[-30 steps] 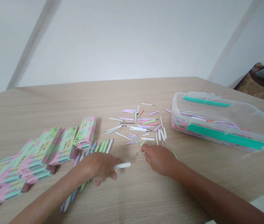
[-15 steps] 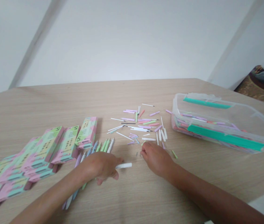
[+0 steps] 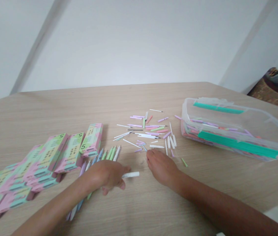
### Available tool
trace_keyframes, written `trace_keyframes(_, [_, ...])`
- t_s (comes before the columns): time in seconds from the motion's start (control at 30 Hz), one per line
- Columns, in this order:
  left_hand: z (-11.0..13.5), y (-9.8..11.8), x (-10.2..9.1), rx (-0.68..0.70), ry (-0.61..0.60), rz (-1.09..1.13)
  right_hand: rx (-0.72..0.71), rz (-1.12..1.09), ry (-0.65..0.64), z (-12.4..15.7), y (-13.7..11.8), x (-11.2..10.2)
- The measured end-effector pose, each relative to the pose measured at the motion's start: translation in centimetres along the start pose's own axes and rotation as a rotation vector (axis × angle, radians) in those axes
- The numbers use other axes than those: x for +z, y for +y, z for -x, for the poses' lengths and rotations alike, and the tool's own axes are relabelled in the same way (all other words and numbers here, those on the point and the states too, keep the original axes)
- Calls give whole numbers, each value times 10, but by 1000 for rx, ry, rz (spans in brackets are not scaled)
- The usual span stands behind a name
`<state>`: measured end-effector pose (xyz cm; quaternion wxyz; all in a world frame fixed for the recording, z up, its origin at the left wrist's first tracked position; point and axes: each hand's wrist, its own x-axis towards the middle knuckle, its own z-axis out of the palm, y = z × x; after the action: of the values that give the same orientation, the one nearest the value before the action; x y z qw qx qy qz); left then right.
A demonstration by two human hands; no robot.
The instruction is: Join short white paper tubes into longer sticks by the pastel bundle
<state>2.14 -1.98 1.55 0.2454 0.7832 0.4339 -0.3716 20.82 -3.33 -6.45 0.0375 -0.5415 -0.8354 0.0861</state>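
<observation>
My left hand (image 3: 106,175) rests on the wooden table (image 3: 134,98) with its fingers closed round a white pen barrel (image 3: 130,175) that sticks out to the right. My right hand (image 3: 162,167) lies just right of it, fingers curled down at the near edge of a scatter of loose pen parts (image 3: 148,131): thin refills, pastel barrels and white caps. What its fingertips pinch is hidden. A row of assembled pastel pens (image 3: 109,153) lies under and behind my left wrist.
Several pink-and-green printed boxes (image 3: 55,154) lie overlapped at the left. A clear plastic tub (image 3: 229,129) with green handles and more coloured parts stands at the right. A patterned cushion (image 3: 276,87) shows beyond the table's far right corner.
My right hand has crept slightly left and toward the parts pile. My left hand and its white barrel have stayed in place.
</observation>
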Motion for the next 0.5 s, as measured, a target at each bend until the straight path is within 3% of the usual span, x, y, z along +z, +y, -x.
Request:
trace_keyframes(0.2, [3,2,-2,1,-15,17,-32,-54,23,0,7,-7])
trace_keyframes(0.4, [4,5,-4,-17,-24,1,6,-331,30,7,40,-26])
trace_keyframes(0.5, [1,1,1,2,5,30,-1,-291,8,13,46,-26])
